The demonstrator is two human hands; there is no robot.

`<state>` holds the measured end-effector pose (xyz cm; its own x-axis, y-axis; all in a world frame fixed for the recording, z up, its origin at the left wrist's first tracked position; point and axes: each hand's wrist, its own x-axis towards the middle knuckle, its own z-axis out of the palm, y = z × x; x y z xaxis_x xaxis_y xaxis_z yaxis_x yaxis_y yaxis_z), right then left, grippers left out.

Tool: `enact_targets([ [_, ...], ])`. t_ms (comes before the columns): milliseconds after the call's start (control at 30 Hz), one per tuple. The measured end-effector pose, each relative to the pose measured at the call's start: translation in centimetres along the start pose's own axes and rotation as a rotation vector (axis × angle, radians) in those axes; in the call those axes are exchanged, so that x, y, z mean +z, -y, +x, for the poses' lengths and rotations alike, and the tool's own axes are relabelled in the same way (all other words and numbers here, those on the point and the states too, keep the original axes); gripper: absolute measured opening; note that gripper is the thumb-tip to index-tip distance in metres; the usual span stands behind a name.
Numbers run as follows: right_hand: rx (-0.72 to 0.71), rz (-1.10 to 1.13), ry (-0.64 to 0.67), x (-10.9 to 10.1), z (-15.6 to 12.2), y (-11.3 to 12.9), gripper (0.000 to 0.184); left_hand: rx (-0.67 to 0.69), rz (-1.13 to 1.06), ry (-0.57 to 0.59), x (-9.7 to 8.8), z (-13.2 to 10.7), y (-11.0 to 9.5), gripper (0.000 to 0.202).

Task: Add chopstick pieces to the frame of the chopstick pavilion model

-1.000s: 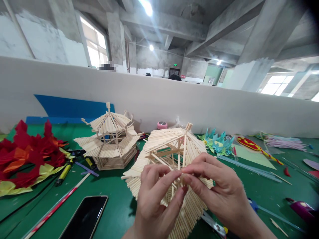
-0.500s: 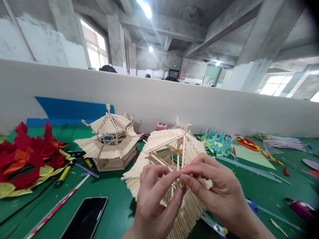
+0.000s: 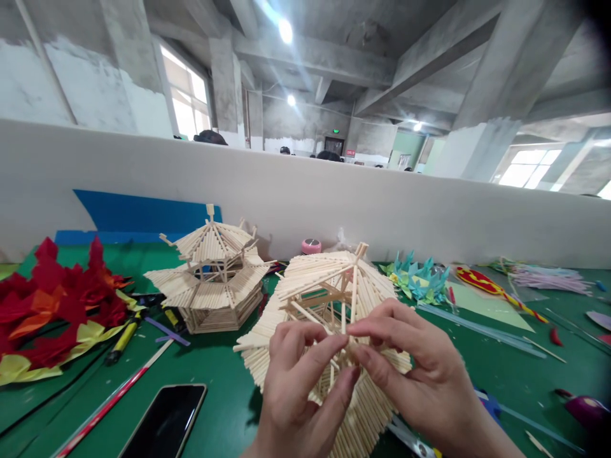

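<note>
We had our left hand (image 3: pixel 305 385) and right hand (image 3: pixel 417 369) curled, fingertips nearly meeting, over the nearer stick pavilion (image 3: pixel 317 270), which stood on the green table (image 3: pixel 229 388) before us; whether either pinched a small piece, we couldn't quite tell.

Before you, a white partition (image 3: pixel 453 219) runs behind a green tabletop (image 3: pixel 231 388). Beyond it, your view opens onto grey concrete beams (image 3: pixel 315 56), partly white-painted walls (image 3: pixel 95 92), bright windows (image 3: pixel 186 95) and glowing ceiling lights (image 3: pixel 285 30).
</note>
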<state>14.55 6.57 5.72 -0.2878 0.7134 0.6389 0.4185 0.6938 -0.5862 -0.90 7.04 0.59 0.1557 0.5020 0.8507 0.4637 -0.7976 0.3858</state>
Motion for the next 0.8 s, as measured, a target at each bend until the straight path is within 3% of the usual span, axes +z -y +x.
enact_targets([
  [800,0.004,0.007,0.036,0.02,-0.23,-0.53,0.021,0.006,0.013,0.048,-0.29,-0.01,0.17,0.036],
])
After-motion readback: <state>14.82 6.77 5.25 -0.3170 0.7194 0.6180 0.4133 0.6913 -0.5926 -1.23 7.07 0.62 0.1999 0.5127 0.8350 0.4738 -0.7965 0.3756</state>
